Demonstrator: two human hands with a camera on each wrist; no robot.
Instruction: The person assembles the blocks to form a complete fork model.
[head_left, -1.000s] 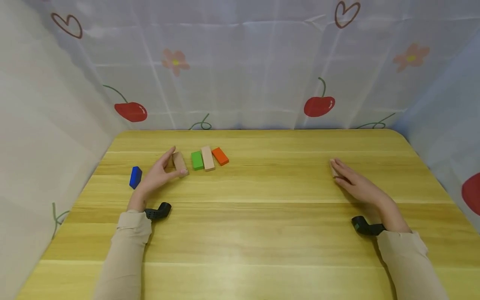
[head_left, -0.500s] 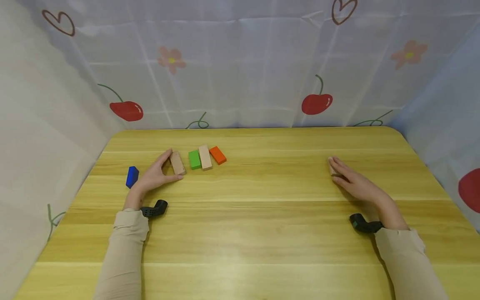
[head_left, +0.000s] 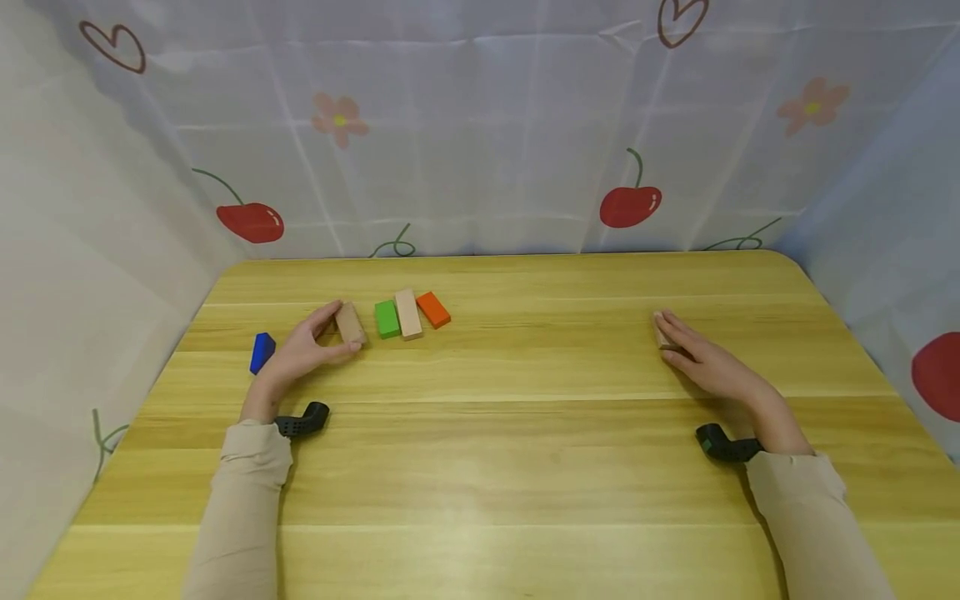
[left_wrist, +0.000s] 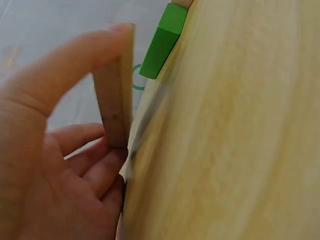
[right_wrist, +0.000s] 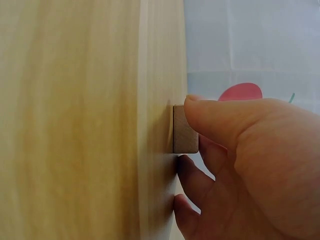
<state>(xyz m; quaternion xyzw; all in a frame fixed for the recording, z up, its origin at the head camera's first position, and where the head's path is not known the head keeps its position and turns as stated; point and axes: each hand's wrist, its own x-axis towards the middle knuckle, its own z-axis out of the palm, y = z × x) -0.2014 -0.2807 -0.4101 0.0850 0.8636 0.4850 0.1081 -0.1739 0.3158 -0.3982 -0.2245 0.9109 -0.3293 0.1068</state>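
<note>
In the head view my left hand (head_left: 300, 348) pinches a plain wooden block (head_left: 349, 323) lengthwise, fingers at its far end and thumb at its near end. The left wrist view shows that wooden block (left_wrist: 114, 107) held between thumb and fingers, with a shadow on the tabletop beside it. Far to the right, my right hand (head_left: 708, 362) holds another plain wooden block (head_left: 663, 335), mostly covered by the fingers. Its end face (right_wrist: 185, 130) shows in the right wrist view, with the thumb over it and fingers behind.
Right of the left hand lie a green block (head_left: 387, 319), a plain wooden block (head_left: 408, 314) and an orange block (head_left: 433, 310), close together. A blue block (head_left: 262, 352) stands beside the left wrist. A printed curtain (head_left: 480, 125) hangs behind the table (head_left: 487, 467).
The left thumb has come in onto the near end of its block, and that block has shifted slightly left, away from the green one. The right hand stays at its block. The head view has shifted slightly.
</note>
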